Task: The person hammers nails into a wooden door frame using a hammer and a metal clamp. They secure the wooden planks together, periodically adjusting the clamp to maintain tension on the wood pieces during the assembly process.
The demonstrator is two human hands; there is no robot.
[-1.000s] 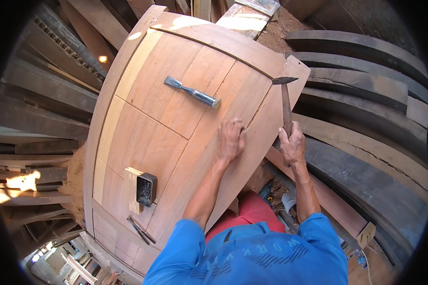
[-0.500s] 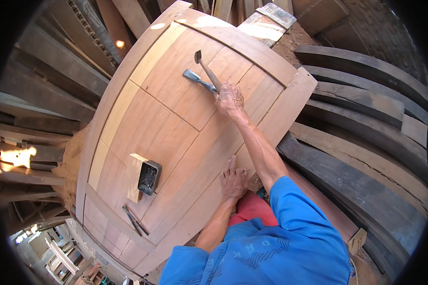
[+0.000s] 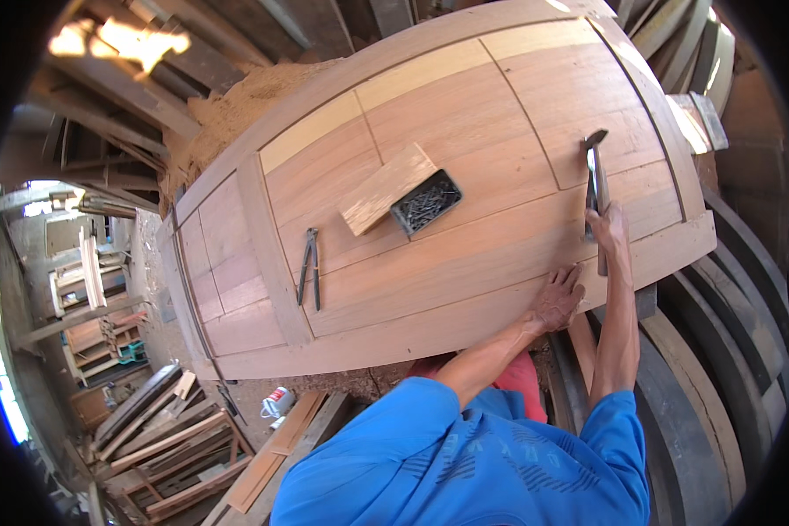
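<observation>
A large wooden door panel [image 3: 465,254] with a curved edge lies flat in front of me. My right hand [image 3: 612,230], at the panel's right part, is closed around the handle of a hammer [image 3: 595,140]. A chisel [image 3: 593,197] lies close along the hammer's handle at the same hand; whether my fingers also grip it cannot be told. My left hand [image 3: 559,300] rests on the near edge of the panel with fingers spread. Toward the middle sits a black box of nails [image 3: 426,203] against a pale wood block [image 3: 386,189]. Pincers [image 3: 309,267] lie to the left.
Dark curved timbers [image 3: 701,368] are stacked at the right. Sawdust [image 3: 228,105] is heaped beyond the panel. Scrap boards [image 3: 175,456] and a white container [image 3: 278,401] are on the ground at lower left. Long planks [image 3: 298,438] lie by my left side.
The view has turned left, showing more of the workshop on that side. My right hand has drawn back toward the near edge with the hammer; the chisel now lines up closer to the hammer's handle.
</observation>
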